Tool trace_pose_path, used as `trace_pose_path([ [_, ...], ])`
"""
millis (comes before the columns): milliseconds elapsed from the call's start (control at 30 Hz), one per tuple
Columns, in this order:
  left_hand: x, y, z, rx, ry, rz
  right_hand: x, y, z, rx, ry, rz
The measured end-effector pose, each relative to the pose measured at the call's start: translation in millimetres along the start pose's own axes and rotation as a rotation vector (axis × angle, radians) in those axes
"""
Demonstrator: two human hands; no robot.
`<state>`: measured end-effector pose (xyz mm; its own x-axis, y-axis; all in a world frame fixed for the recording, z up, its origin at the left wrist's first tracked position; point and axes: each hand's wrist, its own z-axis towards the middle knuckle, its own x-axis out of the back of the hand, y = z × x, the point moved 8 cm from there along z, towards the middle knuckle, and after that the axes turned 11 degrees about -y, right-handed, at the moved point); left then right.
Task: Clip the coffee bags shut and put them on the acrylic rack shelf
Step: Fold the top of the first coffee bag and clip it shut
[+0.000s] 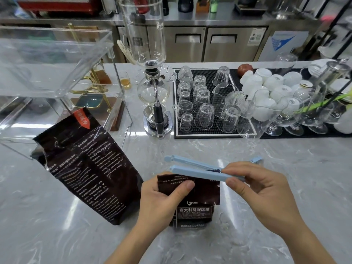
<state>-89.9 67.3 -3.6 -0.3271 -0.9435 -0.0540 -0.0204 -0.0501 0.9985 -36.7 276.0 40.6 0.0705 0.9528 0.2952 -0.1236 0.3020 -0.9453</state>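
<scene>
Holding the small coffee bag (196, 202) upright on the marble counter (266, 187), left hand (162, 201) pinches its folded-over top flap while the right hand (261, 189) grips one arm of a light blue sealing clip (205, 168), the clip gaping open with the fold sitting between its arms. Second, bigger coffee bag (85, 168) lies just left, unclipped. Behind that sits the clear acrylic rack (57, 60), and further back a siphon brewer (152, 82) and upturned glasses (202, 103) on a black mat

Open blue clip (207, 169) straddles folded dark bag (198, 189); second bag (85, 168) unclipped.
</scene>
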Motion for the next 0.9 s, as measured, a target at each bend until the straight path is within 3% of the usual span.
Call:
trace_pose_path([
  [567, -1, 3, -1, -0.048, -0.039, 0.021, -13, 7, 1, -0.073, -0.053, 0.17],
  [900, -7, 12, 0, -0.039, -0.094, 0.039, -20, -2, 4, -0.094, -0.093, 0.113],
])
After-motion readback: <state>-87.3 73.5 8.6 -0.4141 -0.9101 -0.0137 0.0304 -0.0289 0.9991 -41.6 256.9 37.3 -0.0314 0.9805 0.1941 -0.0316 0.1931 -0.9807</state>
